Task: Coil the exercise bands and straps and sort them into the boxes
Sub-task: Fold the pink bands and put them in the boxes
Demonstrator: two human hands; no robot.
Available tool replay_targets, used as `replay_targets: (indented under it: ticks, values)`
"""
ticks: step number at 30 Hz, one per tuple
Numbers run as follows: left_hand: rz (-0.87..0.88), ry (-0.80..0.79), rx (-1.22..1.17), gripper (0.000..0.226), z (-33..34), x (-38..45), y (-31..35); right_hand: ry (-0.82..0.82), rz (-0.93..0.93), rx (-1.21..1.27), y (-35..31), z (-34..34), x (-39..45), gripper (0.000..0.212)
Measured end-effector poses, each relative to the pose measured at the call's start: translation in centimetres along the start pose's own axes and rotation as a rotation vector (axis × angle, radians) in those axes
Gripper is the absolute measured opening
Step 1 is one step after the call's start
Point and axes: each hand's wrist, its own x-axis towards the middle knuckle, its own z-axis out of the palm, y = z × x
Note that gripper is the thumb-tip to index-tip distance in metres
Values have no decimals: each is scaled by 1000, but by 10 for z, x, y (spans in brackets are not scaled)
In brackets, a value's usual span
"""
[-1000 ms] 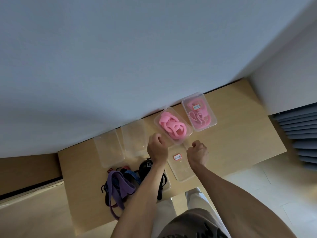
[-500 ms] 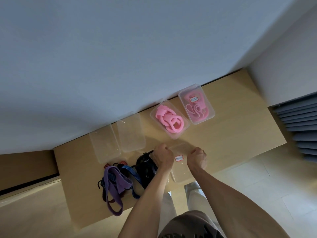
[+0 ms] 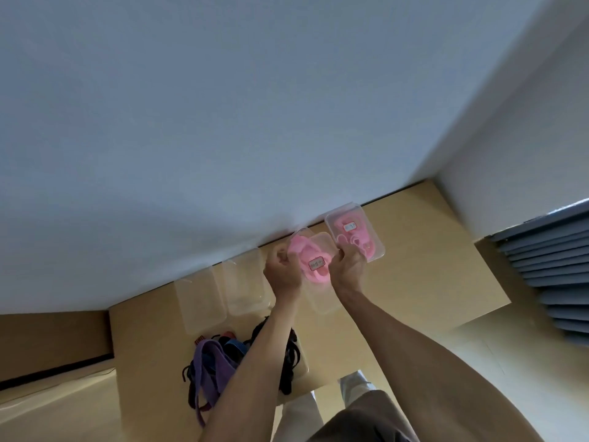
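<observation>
While both hands press a clear plastic lid (image 3: 318,250) onto a box, the light wooden table (image 3: 424,275) carries four clear plastic boxes along its far edge: two hold pink bands (image 3: 302,247), two (image 3: 199,298) are bare. Left hand (image 3: 282,269) and right hand (image 3: 347,266) curl round the lid's sides. Two small white labels (image 3: 316,263) are unreadable. Purple, blue and black straps (image 3: 216,368) pile at the near edge.
</observation>
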Motion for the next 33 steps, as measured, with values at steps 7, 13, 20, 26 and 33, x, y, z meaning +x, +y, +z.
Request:
replay_targets:
  ticks: [7,13,20,26,33]
  values:
    - [-155,126,160,23,20,50,-20,-238,33,-136,0,51,48,28]
    - [-274,85,292,18,26,48,-51,-276,87,-395,11,62,42,25]
    - [-189,12,372,13,15,42,-46,-286,108,-468,16,44,21,22]
    - [-164,16,386,11,16,50,-54,-317,113,-549,10,49,30,19]
    - [-125,36,304,14,13,43,-67,-368,97,-574,12,49,41,24]
